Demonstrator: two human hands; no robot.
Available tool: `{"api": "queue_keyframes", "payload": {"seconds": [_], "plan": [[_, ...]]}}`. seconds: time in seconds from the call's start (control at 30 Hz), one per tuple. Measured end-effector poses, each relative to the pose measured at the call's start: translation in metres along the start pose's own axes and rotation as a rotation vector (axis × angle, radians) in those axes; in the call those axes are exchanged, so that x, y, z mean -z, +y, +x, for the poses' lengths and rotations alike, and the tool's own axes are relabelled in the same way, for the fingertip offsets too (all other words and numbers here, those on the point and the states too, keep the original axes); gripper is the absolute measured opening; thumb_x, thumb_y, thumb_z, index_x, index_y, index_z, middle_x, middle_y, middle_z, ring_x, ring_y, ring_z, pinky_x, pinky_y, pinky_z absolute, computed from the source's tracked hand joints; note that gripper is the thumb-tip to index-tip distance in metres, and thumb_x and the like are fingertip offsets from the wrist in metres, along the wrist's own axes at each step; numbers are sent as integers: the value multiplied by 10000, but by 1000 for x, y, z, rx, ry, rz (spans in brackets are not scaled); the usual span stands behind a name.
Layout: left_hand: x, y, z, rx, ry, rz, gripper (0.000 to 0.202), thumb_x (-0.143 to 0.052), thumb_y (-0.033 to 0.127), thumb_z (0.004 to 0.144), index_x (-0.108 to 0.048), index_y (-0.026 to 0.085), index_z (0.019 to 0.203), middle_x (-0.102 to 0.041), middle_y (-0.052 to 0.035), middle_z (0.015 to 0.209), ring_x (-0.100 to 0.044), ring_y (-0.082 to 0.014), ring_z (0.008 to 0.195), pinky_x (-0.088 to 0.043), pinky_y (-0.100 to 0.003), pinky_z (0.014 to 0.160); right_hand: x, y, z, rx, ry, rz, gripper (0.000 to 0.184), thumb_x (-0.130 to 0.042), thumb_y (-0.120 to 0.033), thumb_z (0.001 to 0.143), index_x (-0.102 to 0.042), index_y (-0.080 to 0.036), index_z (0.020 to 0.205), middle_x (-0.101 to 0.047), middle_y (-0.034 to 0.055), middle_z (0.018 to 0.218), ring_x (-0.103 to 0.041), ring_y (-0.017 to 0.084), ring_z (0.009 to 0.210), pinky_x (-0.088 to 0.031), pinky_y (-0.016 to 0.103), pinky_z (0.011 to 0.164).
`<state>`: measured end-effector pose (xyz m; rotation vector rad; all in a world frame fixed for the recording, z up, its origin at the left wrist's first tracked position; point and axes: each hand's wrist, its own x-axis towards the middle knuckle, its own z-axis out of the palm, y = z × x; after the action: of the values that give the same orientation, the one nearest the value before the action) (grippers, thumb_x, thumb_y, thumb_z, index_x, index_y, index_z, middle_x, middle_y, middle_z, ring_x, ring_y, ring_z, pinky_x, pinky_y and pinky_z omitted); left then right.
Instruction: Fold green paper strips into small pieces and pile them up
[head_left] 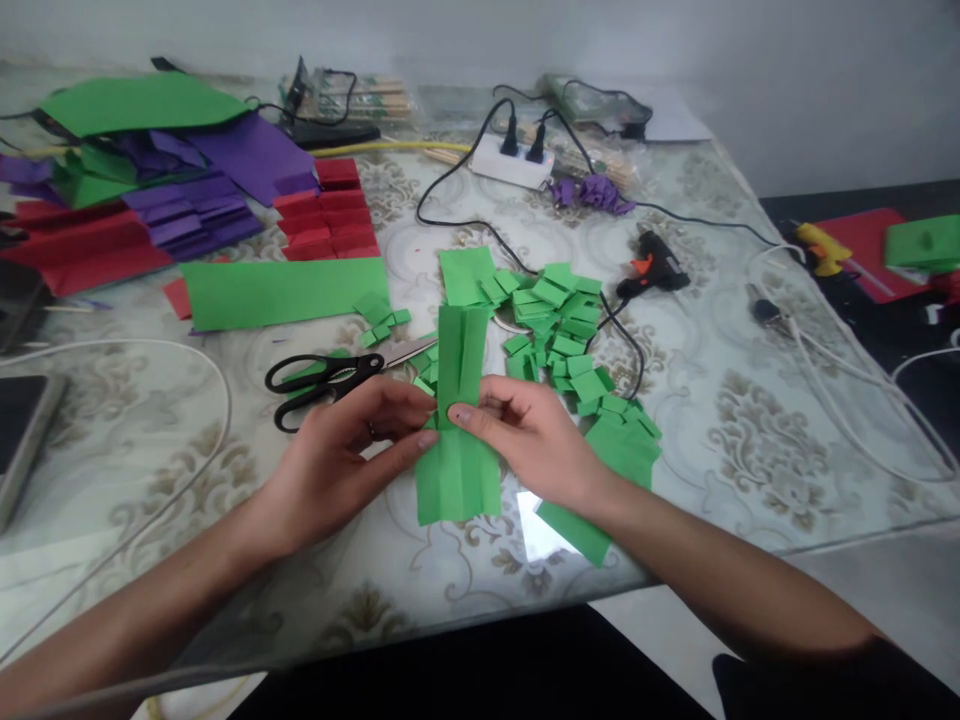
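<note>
A pleated strip of green paper (459,420) lies lengthwise on the table in front of me. My left hand (352,450) and my right hand (532,435) pinch it together at its middle, fingers closed on the folds from either side. Black-handled scissors (330,378) lie just beyond my left hand. A pile of small folded green pieces (559,320) sits beyond my right hand, and more green strips (622,445) lie under my right wrist.
A long green sheet (281,290), red (330,210) and purple (210,210) folded paper lie at the far left. A black glue gun (652,268), a white power strip (514,160) and cables cross the far middle. A yellow glue gun (821,250) lies off to the right.
</note>
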<state>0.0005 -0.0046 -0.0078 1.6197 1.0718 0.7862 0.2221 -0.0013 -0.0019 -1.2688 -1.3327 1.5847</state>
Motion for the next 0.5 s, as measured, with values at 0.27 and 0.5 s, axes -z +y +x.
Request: {"api": "queue_keyframes", "payload": {"seconds": [0.27, 0.5], "plan": [[-1, -2, 1, -5, 28, 46, 172, -733, 280, 981, -699, 248, 1147, -806, -18, 1035, -786, -164, 934, -636, -223, 787, -2, 4, 1, 15, 27, 17, 514, -809, -581, 845, -460, -238, 690, -364, -66, 648, -359, 118, 579, -287, 275, 521], [-1, -2, 0, 11, 28, 60, 209, -740, 326, 973, -722, 243, 1164, -822, -43, 1036, -795, -205, 928, -660, -284, 787, 1, 2, -1, 8, -5, -79, 470, -740, -633, 891, -593, -213, 739, -441, -46, 639, -416, 131, 594, -324, 276, 528]]}}
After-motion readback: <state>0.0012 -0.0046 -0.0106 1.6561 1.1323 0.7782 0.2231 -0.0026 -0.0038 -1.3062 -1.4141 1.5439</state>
